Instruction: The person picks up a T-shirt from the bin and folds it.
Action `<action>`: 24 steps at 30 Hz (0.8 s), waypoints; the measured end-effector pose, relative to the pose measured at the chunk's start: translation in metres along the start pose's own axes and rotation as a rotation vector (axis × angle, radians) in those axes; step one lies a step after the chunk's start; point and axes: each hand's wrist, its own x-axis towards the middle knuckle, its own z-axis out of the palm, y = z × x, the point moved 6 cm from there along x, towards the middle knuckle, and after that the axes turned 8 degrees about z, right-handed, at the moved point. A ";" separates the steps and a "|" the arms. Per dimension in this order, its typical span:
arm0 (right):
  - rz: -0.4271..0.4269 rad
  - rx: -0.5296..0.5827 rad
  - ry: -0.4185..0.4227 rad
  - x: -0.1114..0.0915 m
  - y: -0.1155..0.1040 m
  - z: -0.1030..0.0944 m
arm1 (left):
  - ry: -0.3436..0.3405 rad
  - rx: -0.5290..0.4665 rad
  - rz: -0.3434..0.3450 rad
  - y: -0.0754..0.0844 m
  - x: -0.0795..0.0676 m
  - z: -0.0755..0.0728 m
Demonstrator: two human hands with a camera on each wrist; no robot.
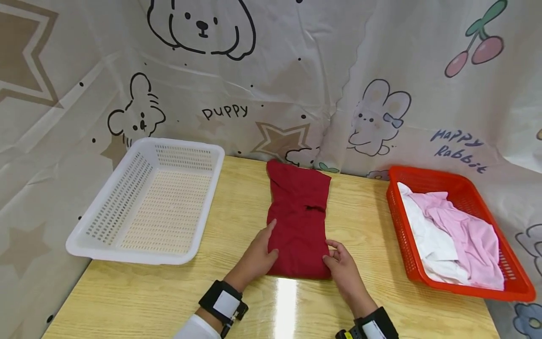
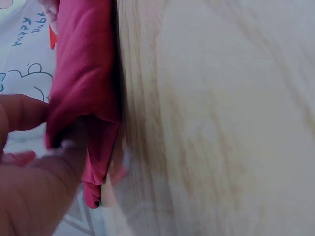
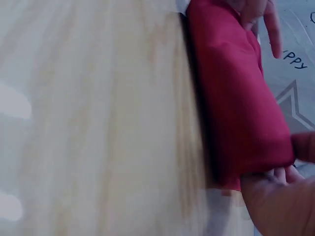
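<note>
A dark red garment (image 1: 298, 221), folded into a long strip, lies flat on the table between both hands. Its near end looks thick and rounded in the wrist views. At the near left side, my left hand (image 1: 256, 254) pinches the fold; the left wrist view shows the thumb (image 2: 61, 164) tucked into the cloth's opening. My right hand (image 1: 344, 269) grips the near right corner. In the right wrist view its thumb (image 3: 275, 201) goes in under the fold, while a finger lies against the outer side. Some fingertips are hidden by the cloth.
On the left stands a white perforated basket (image 1: 207, 207) with nothing in it. To the right, a red basket (image 1: 400, 240) holds a white cloth (image 1: 432, 240) and a pink cloth (image 1: 470, 235). A printed curtain (image 1: 271, 70) hangs behind the wooden table (image 1: 139, 301).
</note>
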 end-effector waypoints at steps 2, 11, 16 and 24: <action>-0.062 -0.118 0.027 -0.003 0.000 -0.002 | 0.050 0.079 -0.008 -0.001 -0.006 -0.004; -0.701 -0.797 0.124 -0.030 -0.030 -0.003 | -0.128 0.614 0.314 0.031 -0.027 -0.005; -0.704 -1.128 -0.042 -0.034 -0.027 0.018 | -0.327 0.918 0.407 0.037 -0.030 0.019; -0.737 -1.266 0.027 -0.030 -0.019 0.030 | -0.275 1.058 0.380 0.038 -0.025 0.032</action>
